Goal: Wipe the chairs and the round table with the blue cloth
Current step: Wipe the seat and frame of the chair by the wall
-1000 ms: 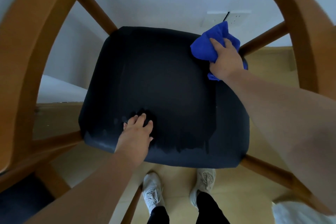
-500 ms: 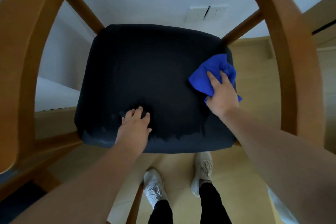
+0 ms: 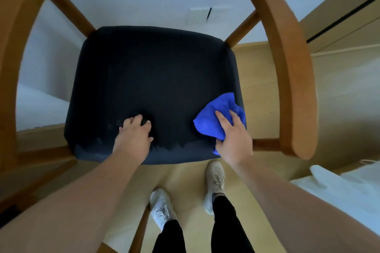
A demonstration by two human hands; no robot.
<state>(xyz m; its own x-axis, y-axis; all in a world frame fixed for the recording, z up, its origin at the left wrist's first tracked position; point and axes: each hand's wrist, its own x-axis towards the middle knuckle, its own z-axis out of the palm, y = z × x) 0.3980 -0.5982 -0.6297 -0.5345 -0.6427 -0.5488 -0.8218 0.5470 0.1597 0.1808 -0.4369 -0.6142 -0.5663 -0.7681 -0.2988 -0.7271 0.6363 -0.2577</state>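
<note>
**Blue cloth at the seat's front-right corner: notes on the wipe**

Observed: fingers [image 3: 221,119] of the right hand [image 3: 234,141] grasp the blue cloth [image 3: 207,127]. The forefinger lies along its top and the others curl over the bunched far side, bearing it down on the seat cushion [image 3: 156,80]. The left hand [image 3: 133,139] grasps nothing. Its fingertips are bent down and pressed into the cushion near the front edge, apparently as a brace.

Cloth position: on the dark cushion by the front-right corner, its right side at the cushion's edge.

A pale band [image 3: 88,151], ragged on its upper side, runs along the front edge. I cannot tell whether it is dust, damp or wear.

Judgement: the step in hand is wiping the chair seat, with the stroke at the near end of the right side.

To do it well:
- Flatten the bunch so that more fabric meets the cushion.
- Lay the following strokes leftward, each overlapping the last.
- Lift the bracing hand when the cloth arrives, or the patch beneath it gets missed.
- Roll the cloth over the rounded front edge, where the pale band sits.
- Give the wooden frame [image 3: 287,68], arms and struts, its own pass.

I cannot make out the round table.
</note>
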